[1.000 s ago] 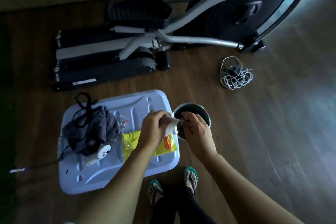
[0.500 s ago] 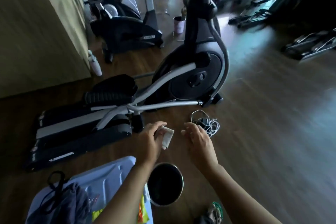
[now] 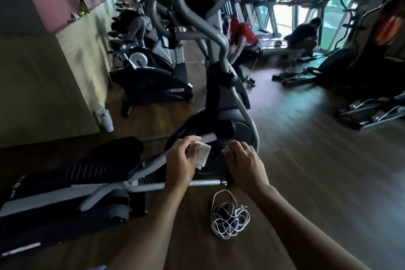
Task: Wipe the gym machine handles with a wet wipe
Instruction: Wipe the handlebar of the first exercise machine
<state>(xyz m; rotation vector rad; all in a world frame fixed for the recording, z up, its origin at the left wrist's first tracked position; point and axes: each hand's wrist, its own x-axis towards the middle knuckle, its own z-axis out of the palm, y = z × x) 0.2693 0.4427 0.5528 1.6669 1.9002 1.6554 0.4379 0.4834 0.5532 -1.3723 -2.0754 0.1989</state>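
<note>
An elliptical machine (image 3: 221, 103) stands right in front of me, its curved grey handle bars (image 3: 197, 22) rising to the top of the view. My left hand (image 3: 182, 160) pinches a small folded white wet wipe (image 3: 202, 155) between thumb and fingers, held in the air in front of the flywheel housing. My right hand (image 3: 243, 160) hovers just right of the wipe with loosely curled fingers, holding nothing. Neither hand touches the handles.
A tangled white cable with a black charger (image 3: 229, 219) lies on the wood floor by my right forearm. The machine's black pedal (image 3: 98, 164) is at left. An exercise bike (image 3: 151, 76) stands behind, treadmills and other people farther back by the windows.
My view has lifted from the floor, box lid and metal pot up to the machine. Both hands rose with the wipe; the right hand let go of it and moved slightly apart.
</note>
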